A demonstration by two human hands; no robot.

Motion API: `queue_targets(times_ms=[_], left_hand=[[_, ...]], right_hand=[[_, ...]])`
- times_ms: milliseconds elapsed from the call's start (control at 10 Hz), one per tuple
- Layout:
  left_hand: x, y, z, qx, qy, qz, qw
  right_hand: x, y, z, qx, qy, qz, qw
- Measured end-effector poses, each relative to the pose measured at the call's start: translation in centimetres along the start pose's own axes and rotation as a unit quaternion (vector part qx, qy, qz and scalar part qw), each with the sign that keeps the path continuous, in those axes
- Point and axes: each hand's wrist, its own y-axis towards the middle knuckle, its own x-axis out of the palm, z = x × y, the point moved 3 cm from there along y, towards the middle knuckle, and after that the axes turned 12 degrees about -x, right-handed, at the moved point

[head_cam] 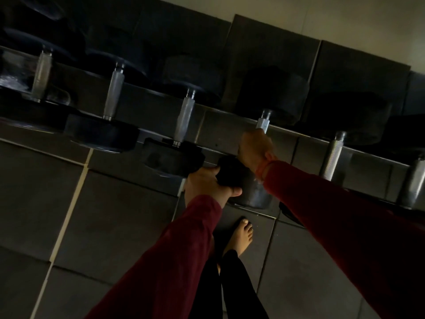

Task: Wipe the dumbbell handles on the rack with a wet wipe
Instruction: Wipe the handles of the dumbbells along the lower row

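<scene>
A row of black dumbbells with knurled silver handles lies across the rack (285, 132). My right hand (254, 149) is wrapped around the handle (262, 123) of the fourth dumbbell from the left; only the handle's top end shows above my fist. No wipe is visible; my fist hides whatever is inside it. My left hand (207, 184) grips the near black head (230, 172) of that same dumbbell from the left. Both sleeves are dark red.
Neighbouring handles stand to the left (184, 118) and right (333, 155) of the held one. Dark floor tiles (103, 215) spread below the rack. My bare foot (240, 236) is on the floor just under my hands. The scene is dim.
</scene>
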Motion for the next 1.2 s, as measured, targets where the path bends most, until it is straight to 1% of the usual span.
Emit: queue_targets(times_ms=[100, 200, 300, 400, 500, 600, 700, 800, 900, 1000, 1100, 1200], left_hand=[[0.0, 0.1, -0.1, 0.001, -0.004, -0.001, 1.0], [0.1, 0.2, -0.3, -0.001, -0.017, -0.003, 1.0], [0.2, 0.3, -0.4, -0.001, -0.014, -0.006, 1.0], [0.3, 0.4, -0.3, 0.001, -0.005, -0.005, 1.0], [0.3, 0.8, -0.5, 0.005, -0.002, -0.005, 1.0], [0.4, 0.9, -0.6, 0.01, -0.002, -0.002, 1.0], [0.4, 0.8, -0.7, 0.013, -0.005, 0.004, 1.0], [0.3, 0.7, -0.6, 0.013, -0.006, 0.006, 1.0], [0.2, 0.6, -0.5, 0.018, -0.004, 0.008, 1.0], [0.3, 0.6, -0.6, 0.018, -0.008, 0.007, 1.0], [0.4, 0.8, -0.6, 0.023, -0.01, 0.014, 1.0], [0.4, 0.7, -0.7, 0.024, -0.018, 0.02, 0.999]], right_hand=[[0.4, -0.3, 2.6, 0.027, 0.037, 0.011, 0.999], [0.0, -1.2, 3.6, 0.053, 0.064, -0.022, 0.996], [-0.3, -1.1, 2.8, 0.091, 0.066, 0.026, 0.993], [0.4, -0.3, 1.0, 0.063, 0.081, 0.033, 0.994], [4.7, 3.1, 4.8, 0.066, 0.112, 0.012, 0.991], [1.3, -0.4, 3.7, 0.11, 0.121, 0.014, 0.986], [0.3, -3.2, 4.9, 0.118, 0.185, 0.064, 0.974], [0.8, -2.8, 6.2, 0.124, 0.173, 0.046, 0.976], [0.6, -2.6, 6.5, 0.11, 0.155, 0.023, 0.982], [1.7, -2.5, 7.5, 0.112, 0.145, 0.023, 0.983], [1.8, -2.4, 7.5, 0.12, 0.169, 0.023, 0.978], [1.8, -2.5, 7.4, 0.111, 0.195, 0.04, 0.974]])
